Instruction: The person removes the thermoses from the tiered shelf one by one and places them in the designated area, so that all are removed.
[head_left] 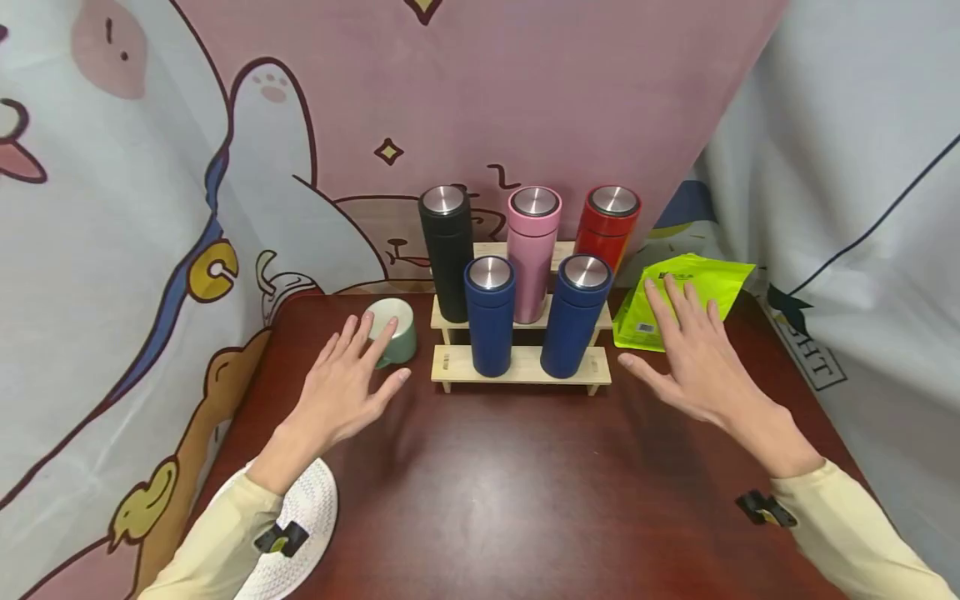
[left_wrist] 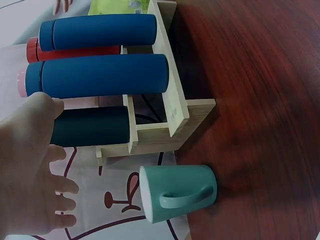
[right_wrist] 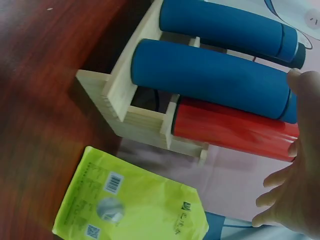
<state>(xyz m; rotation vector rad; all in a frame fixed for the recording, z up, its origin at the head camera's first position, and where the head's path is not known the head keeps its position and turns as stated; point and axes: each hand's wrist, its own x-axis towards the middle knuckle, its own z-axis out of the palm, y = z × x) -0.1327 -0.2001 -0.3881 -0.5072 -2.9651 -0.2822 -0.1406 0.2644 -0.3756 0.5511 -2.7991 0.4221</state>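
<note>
At the lower left of the frame, a white woven mat (head_left: 311, 508) is partly covered by the left sleeve and is set at the side, so that the middle of the dark table (head_left: 517, 483) is left bare. Nothing is grasped by either hand: the left hand (head_left: 341, 379), left of centre, is spread over the mug, and the right hand (head_left: 693, 367), right of centre, is spread over the bag, with fingers loosely extended. The green mug (head_left: 402, 337) is stood upright left of the rack, its handle turned toward the near edge, where it could presumably be hooked easily. At centre, two blue bottles (head_left: 491, 333) are borne upright on the lowest step of the wooden rack (head_left: 457, 364). The yellow-green bag (head_left: 716, 275) is placed to the right of the rack; whether it is propped from behind cannot be told. On the step behind, the black bottle (head_left: 448, 267), pink bottle (head_left: 532, 262) and red bottle (head_left: 606, 233) are raised, so their lids are not hidden by the front pair. The background is closed off by a printed curtain (head_left: 600, 83).
</note>
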